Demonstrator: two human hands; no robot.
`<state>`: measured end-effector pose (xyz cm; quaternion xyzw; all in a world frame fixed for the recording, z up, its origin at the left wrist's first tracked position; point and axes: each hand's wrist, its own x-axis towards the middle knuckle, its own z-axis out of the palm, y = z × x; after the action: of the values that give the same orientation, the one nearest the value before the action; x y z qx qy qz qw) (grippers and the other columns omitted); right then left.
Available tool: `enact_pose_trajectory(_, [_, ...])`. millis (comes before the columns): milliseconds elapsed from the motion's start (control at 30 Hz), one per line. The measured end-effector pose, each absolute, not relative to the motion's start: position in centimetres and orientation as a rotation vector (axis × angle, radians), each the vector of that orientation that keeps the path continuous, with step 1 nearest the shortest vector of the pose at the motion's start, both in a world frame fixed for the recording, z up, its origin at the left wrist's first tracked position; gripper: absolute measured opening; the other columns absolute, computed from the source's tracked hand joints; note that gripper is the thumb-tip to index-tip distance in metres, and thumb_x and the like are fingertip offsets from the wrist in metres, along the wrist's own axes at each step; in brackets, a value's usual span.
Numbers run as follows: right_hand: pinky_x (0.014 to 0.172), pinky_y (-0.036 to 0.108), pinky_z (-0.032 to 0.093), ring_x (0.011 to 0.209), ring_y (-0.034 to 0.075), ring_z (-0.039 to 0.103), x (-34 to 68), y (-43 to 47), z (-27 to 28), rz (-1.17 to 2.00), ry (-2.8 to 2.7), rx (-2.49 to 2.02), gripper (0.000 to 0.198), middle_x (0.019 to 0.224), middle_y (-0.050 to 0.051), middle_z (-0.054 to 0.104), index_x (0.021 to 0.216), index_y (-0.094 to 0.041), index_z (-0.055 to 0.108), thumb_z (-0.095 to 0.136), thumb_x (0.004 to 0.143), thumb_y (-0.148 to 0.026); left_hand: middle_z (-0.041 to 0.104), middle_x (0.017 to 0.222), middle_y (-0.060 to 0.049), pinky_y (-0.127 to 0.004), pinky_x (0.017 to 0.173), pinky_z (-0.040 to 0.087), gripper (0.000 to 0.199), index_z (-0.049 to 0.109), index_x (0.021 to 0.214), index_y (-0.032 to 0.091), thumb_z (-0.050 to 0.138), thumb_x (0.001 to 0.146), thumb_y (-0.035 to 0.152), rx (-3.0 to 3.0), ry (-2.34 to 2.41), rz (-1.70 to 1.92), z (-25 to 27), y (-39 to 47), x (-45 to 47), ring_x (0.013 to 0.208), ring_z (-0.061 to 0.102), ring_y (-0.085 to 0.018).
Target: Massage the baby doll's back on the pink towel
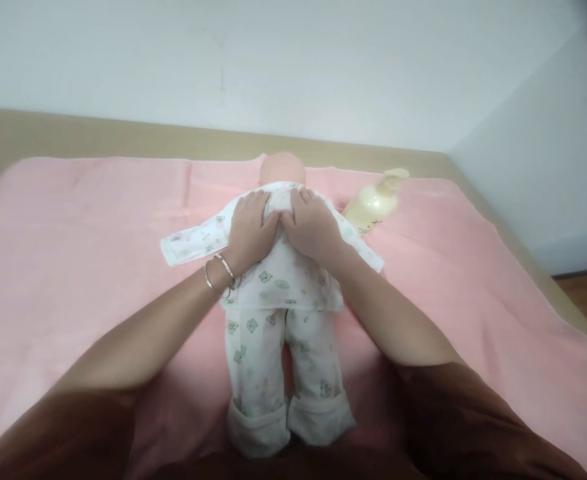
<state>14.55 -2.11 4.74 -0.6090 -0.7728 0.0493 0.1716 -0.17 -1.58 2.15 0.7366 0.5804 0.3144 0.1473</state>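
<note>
Left hand [250, 230] and right hand [312, 225] lay flat on a printed shirt [279, 272], fingers together, thumbs splayed. Beyond the fingertips curved a smooth head [282, 168].

Only illegible dark print [370, 227] (tiny, blurred) on the bottle [373, 202].

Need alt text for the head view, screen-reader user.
A person's left hand and right hand rest side by side, thumbs close together, on the upper body of a baby doll in patterned white clothes. The doll lies on a pink cloth, legs toward the viewer, with a yellowish pump bottle near the sleeve on the right.
</note>
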Motion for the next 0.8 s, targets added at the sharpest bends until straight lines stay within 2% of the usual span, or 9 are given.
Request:
enact_pose_trajectory(433, [0.126,0.051,0.035,0.146,0.035,0.048,14.52,-1.91,3.65,0.072,-2.174,-1.684,0.058,0.153,0.025,0.053,0.149,0.002,0.048,0.032,0.1,-0.025,0.06,0.151,-0.013,-0.051,0.131,0.036,0.052,0.059,0.139,0.015,0.041,0.096,0.038,2.092,1.645,0.963,1.54,-1.29,-0.31,0.144,0.05,-0.029])
enact_pose_trajectory(800, [0.121,0.053,0.039,0.14,0.035,0.051,14.43,-1.88,3.65,0.074,-2.185,-1.699,0.052,0.15,0.026,0.055,0.142,0.0,0.052,0.033,0.101,-0.026,0.057,0.153,-0.013,-0.046,0.132,0.036,0.053,0.057,0.141,0.013,0.04,0.097,0.037,2.094,1.687,0.899,2.08,-1.57,-0.12,0.146,0.05,-0.028])
